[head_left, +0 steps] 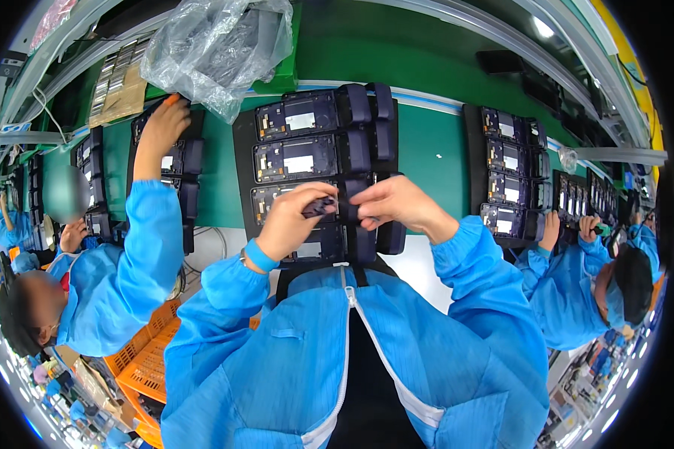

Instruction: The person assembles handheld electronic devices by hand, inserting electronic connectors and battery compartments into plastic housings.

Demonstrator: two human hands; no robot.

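Pinched between the fingers of my left hand (286, 224) is a small dark part (320, 207), its exact kind not clear. My right hand (401, 203) is just to the right, thumb and fingers drawn together. Whether it grips anything is too small to make out. Both hands hover over a black tray (241, 153) that holds several dark device housings (299, 117) in a column, with white rectangles inside. Dark block-shaped pieces (354, 103) stand along their right side. My hands partly cover the nearer housings.
Similar loaded trays (502, 161) lie to the right and left along the green bench (434, 179). At the far left, a clear plastic bag (217, 52) sits in a green bin. A co-worker's hand (165, 131) reaches over the left tray. An orange crate (146, 359) stands lower left.
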